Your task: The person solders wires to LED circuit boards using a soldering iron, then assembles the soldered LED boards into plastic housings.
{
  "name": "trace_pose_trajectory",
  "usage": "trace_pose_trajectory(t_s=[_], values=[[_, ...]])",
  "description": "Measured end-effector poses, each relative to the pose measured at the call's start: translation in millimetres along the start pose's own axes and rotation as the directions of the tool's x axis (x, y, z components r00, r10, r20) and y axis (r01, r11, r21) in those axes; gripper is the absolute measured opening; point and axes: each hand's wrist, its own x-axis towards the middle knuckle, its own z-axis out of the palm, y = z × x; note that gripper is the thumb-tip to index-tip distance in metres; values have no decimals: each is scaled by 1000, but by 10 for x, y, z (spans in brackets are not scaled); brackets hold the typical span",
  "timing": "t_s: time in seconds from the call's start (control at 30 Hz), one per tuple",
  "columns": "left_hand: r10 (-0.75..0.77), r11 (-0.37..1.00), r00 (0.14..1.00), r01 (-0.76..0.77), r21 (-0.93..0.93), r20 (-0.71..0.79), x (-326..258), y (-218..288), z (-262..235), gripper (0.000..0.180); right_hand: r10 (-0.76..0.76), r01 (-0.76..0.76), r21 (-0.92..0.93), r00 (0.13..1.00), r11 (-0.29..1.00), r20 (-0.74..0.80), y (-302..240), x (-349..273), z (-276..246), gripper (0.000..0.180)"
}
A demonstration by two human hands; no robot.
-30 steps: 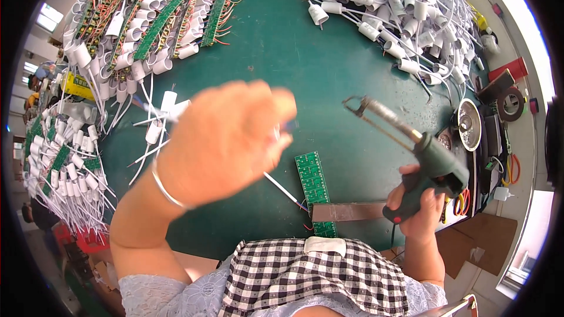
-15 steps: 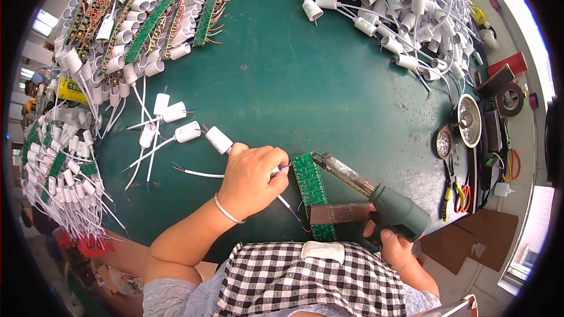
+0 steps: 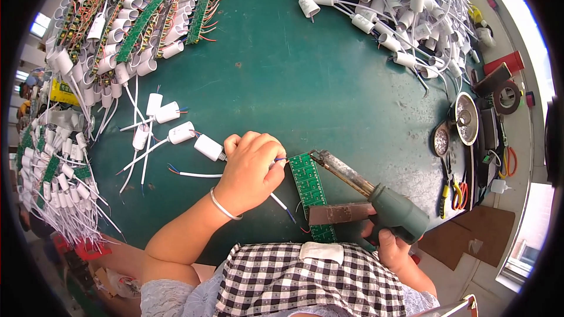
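My left hand (image 3: 249,167) is closed in a pinch on a white cable, whose thin blue wire end (image 3: 281,159) pokes out beside the top left corner of a green circuit board strip (image 3: 306,181). My right hand (image 3: 390,248) grips the dark green handle of a soldering gun (image 3: 399,214). Its blackened tip (image 3: 317,155) is at the board's upper end. Across the lower part of the strip lies a brown flat bar (image 3: 339,214). Just left of my left hand rests a white plastic cylinder (image 3: 208,147) with a cable.
Several white cylinders with cables (image 3: 154,104) lie at left. Beyond them are rows of wired boards (image 3: 138,26) and a bundle of smaller white pieces (image 3: 61,185). A white cylinder pile (image 3: 393,12) fills the far right. Metal bowl (image 3: 466,118), small dish (image 3: 440,140) and pliers (image 3: 445,199) sit right.
My left hand has shifted slightly, its fingers and the blue wire end a little higher by the board's corner. The soldering gun stays nearly still at the board's upper end.
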Motion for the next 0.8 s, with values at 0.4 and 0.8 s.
trace_pose_trajectory(t_s=[0.4,0.8], values=[[349,906,867,-409,108,356,357,354,-378,38,72,201,467,861,861,-503,37,-29,-95,48],[376,802,786,-541,252,491,422,814,35,28,59,274,470,812,839,-580,183,-379,-261,47]])
